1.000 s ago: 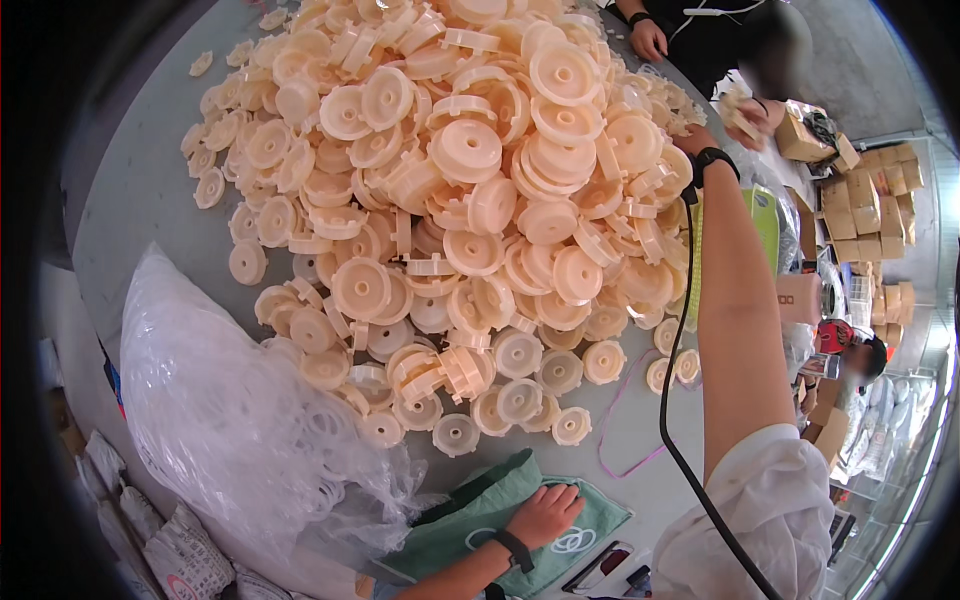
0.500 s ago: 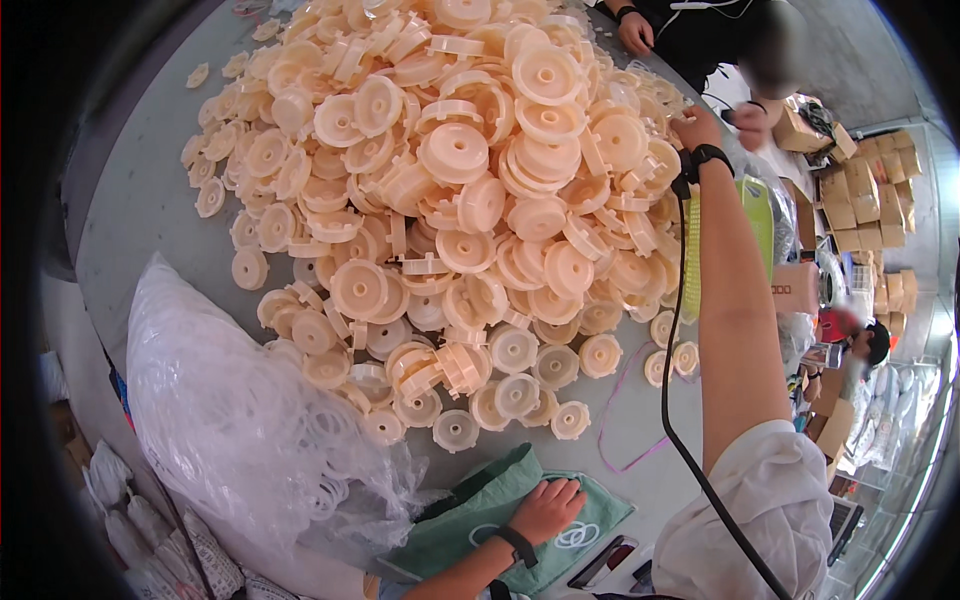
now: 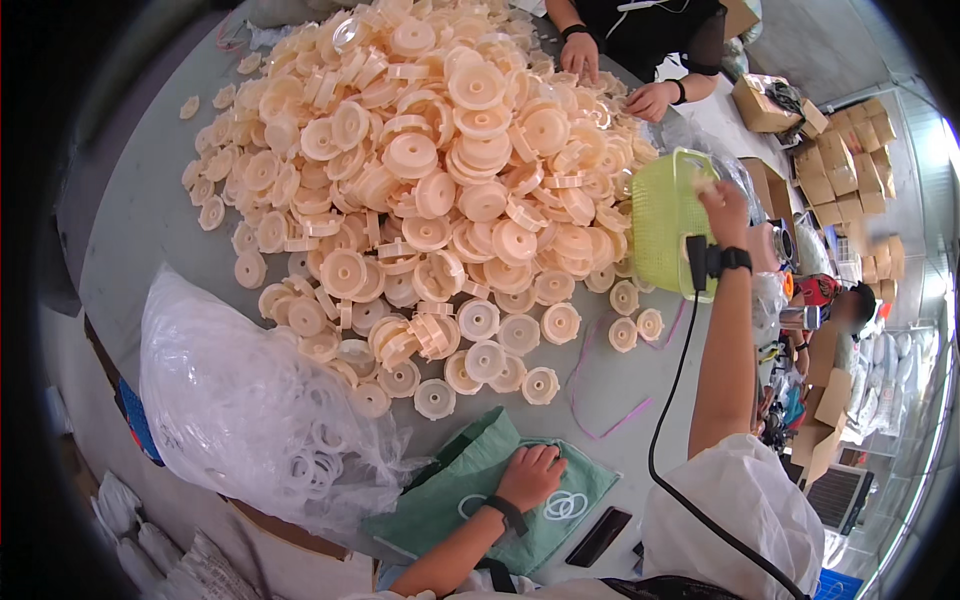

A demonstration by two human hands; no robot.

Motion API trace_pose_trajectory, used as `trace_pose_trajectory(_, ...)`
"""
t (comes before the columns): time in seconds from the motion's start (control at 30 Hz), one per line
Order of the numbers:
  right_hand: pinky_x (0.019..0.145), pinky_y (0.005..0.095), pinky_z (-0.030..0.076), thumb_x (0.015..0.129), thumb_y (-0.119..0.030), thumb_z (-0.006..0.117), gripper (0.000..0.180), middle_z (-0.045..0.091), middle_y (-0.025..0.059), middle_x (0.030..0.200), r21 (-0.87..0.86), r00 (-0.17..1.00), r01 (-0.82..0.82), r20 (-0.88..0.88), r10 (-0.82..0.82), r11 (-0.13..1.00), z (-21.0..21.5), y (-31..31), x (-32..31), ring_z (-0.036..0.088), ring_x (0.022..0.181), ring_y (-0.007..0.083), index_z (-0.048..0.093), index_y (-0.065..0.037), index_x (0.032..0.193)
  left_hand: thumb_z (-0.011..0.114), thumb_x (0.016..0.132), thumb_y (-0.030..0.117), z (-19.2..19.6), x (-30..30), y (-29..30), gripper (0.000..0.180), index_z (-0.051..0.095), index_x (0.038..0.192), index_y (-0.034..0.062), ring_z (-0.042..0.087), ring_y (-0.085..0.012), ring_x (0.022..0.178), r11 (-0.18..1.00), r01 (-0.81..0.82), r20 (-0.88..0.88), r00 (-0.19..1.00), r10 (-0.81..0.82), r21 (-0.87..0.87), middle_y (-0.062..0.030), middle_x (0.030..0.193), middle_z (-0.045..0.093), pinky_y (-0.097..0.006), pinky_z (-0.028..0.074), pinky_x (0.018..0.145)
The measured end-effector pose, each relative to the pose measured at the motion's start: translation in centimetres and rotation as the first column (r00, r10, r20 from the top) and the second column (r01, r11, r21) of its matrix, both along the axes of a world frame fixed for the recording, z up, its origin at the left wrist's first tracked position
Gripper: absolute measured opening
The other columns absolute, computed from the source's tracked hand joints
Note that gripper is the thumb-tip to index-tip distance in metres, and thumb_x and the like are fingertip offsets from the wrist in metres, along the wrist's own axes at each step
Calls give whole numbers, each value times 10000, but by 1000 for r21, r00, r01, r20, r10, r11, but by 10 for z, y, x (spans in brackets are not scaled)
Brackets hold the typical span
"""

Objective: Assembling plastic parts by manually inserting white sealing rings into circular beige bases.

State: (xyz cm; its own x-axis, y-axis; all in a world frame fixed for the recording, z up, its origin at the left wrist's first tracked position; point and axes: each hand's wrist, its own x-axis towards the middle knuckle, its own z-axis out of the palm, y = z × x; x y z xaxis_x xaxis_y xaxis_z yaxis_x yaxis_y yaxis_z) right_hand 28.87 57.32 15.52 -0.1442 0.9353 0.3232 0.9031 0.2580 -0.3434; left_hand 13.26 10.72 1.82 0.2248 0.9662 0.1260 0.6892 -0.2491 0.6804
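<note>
Over the yellow-green plastic basket point(image 3: 655, 255), my right hand point(image 3: 727, 212) is closed, with a small pale piece at its fingertips that is too blurred to name. A black cable hangs from a black device at that wrist. My left hand point(image 3: 532, 476) rests on a green cloth bag point(image 3: 555, 545), fingers laid on the fabric and slightly bent, with nothing visible in them. Several white rings point(image 3: 566, 505) lie on the cloth beside it. Ahead is a large heap of round peach-coloured plastic parts point(image 3: 410, 155), with some translucent white ones point(image 3: 478, 319) at its near edge.
A clear plastic sack point(image 3: 240, 390) of white rings stands at the left. A dark phone point(image 3: 598, 536) and a pink ribbon point(image 3: 610, 425) lie on the grey table point(image 3: 130, 225). Across the heap, a co-worker's hands point(image 3: 652, 101) touch the parts. Cardboard boxes point(image 3: 845, 160) are stacked at the right.
My right hand has drawn back from the far right side of the heap to above the basket. My left hand stays on the green bag. The whole view has shifted slightly.
</note>
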Motion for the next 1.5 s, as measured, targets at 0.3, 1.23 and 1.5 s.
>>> trace_pose_trajectory(0.3, 666, 304, 498, 774, -191, 649, 405, 663, 177, 916, -204, 990, 112, -58, -126, 973, -70, -7, 68, 637, 723, 215, 596, 8, 1123, 616, 711, 206, 1, 6, -1, 262, 614, 972, 186, 493, -186, 998, 1000, 10, -24, 1000, -9, 24, -1, 1011, 530, -383, 366, 829)
trace_pose_trajectory(1.23, 963, 417, 384, 732, -179, 669, 369, 589, 161, 1139, 53, 878, 365, -353, -324, 930, -45, -159, 23, 522, 1082, 349, 617, -82, 1085, 583, 784, 112, 42, -27, 16, 218, 624, 997, 81, 598, -263, 879, 950, 67, 235, 972, 8, -306, -81, 938, 635, -386, 460, 809)
trace_pose_trajectory(1.5, 956, 401, 394, 753, -161, 658, 437, 540, 141, 1200, -96, 756, 408, -523, -395, 908, -89, -235, 68, 522, 1081, 299, 552, -65, 1166, 547, 851, 69, 72, -72, -12, 158, 623, 985, 35, 618, -143, 785, 833, -107, 371, 859, 352, -542, -66, 873, 653, -276, 483, 721)
